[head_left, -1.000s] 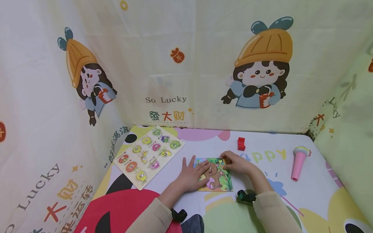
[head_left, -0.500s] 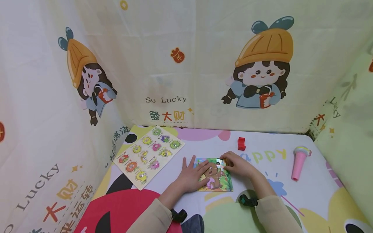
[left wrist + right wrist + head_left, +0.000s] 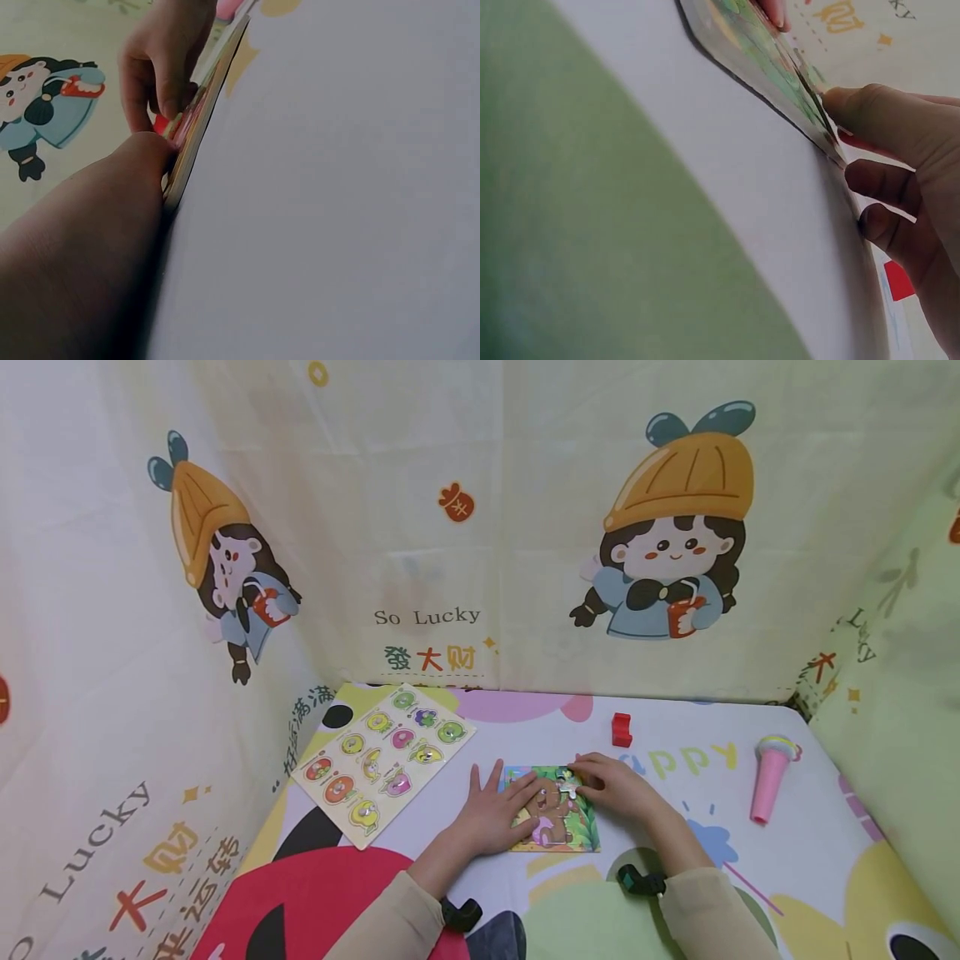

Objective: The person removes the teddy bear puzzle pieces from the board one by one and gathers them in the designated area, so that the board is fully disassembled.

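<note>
A small jigsaw puzzle (image 3: 587,837) with a brown bear on a green background lies flat in front of me. My left hand (image 3: 489,817) rests on its left part with fingers spread straight, covering some of the bear. At the upper right corner, my right hand (image 3: 617,787) pinches a puzzle piece (image 3: 567,788), which catches the light and looks tilted. In the right wrist view, the thumb of the right hand (image 3: 900,142) is at the edge of the puzzle board (image 3: 750,67). The fingertips partly hide the piece.
To the left lies a board of fruit pictures (image 3: 386,760). A small red block (image 3: 621,731) stands behind the right hand, and a pink toy microphone (image 3: 768,785) lies further right. A printed curtain (image 3: 540,568) closes off the back and sides.
The puzzle piece at the upper right corner has come up from lying flat and now tilts, with my right hand drawing slightly right. My left hand has stayed in place.
</note>
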Action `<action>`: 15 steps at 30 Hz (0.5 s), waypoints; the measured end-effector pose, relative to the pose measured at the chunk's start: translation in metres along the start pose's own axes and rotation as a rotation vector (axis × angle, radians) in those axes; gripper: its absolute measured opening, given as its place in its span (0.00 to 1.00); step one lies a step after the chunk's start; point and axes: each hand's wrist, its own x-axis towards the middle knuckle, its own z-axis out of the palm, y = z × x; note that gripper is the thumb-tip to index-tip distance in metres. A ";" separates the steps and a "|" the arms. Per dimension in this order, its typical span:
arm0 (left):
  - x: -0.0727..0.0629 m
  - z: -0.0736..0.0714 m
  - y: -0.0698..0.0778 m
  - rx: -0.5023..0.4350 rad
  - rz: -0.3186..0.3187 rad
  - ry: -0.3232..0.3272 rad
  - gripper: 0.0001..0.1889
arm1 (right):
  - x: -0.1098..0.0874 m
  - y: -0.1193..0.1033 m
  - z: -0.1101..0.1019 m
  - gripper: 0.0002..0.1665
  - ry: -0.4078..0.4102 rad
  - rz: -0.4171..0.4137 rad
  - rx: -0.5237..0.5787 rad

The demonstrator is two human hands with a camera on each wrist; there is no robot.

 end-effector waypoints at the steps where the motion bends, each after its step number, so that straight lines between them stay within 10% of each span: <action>1: 0.000 0.000 0.000 -0.001 0.000 -0.001 0.35 | 0.000 0.000 0.000 0.25 -0.002 0.006 0.003; 15: 0.000 0.002 -0.002 0.003 0.019 0.032 0.35 | -0.007 0.001 -0.015 0.25 0.041 0.021 0.036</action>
